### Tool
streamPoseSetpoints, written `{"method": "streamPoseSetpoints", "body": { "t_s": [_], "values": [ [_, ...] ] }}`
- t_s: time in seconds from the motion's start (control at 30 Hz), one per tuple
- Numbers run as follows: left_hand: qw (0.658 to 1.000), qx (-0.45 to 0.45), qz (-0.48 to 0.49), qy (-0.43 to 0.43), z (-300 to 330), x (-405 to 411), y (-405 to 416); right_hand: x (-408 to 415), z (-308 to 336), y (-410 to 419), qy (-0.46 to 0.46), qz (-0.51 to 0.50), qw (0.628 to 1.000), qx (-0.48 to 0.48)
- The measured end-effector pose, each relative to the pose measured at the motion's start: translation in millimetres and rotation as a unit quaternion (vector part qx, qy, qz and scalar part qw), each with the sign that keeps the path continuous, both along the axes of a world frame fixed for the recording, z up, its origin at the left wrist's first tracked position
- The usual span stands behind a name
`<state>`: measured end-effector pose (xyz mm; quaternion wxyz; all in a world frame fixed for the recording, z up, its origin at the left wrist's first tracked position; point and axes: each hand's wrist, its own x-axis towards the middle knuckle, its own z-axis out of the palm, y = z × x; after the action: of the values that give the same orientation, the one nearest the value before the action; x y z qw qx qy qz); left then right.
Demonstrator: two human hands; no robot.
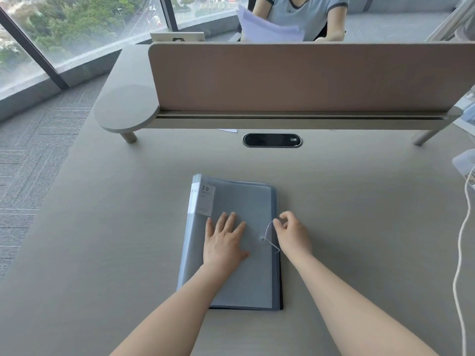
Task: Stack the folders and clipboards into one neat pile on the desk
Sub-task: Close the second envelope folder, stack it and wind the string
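Note:
A pile of translucent grey-blue folders (246, 201) lies in the middle of the desk (102, 253), with a dark board's edge showing under it at the right and bottom. The top folder carries a white label marked 20 at its upper left. My left hand (225, 240) rests flat on the top folder, fingers spread. My right hand (291, 233) is at the pile's right edge, with thumb and fingers pinched on the thin elastic cord (268, 231) that runs to a small button on the cover.
A brown divider panel (308, 75) on a raised shelf crosses the back of the desk, with a black cable port (272, 140) in front of it. A white cable (460, 253) hangs along the right edge. Another person holding papers sits beyond the divider.

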<state>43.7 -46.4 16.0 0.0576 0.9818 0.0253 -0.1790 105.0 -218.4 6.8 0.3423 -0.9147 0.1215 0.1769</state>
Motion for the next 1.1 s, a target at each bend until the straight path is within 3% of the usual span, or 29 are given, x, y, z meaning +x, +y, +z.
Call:
{"method": "streamPoseSetpoints", "body": {
  "t_s": [0.23, 0.4, 0.53, 0.6, 1.1],
  "values": [
    [0.978, -0.043, 0.184, -0.09, 21.4, -3.1, 37.9, -14.8, -7.0, -8.7, 0.033, 0.024, 0.999, -0.011],
    [0.894, -0.235, 0.376, -0.071, 15.7, -12.3, 68.0, -17.9, -5.7, 2.0, 0.04, 0.026, 0.999, -0.006],
    [0.828, -0.361, 0.424, -0.059, 12.4, -19.4, 72.9, -13.8, -6.0, 5.8, 0.054, 0.006, 0.999, 0.002],
    [0.814, -0.382, 0.434, -0.05, 11.5, -21.5, 70.9, -10.9, -4.5, 7.2, 0.065, -0.022, 0.997, 0.025],
    [0.787, -0.408, 0.463, -0.015, 11.5, -23.9, 67.3, 4.2, -25.3, -11.3, 0.118, -0.171, 0.963, 0.169]
  ]
}}
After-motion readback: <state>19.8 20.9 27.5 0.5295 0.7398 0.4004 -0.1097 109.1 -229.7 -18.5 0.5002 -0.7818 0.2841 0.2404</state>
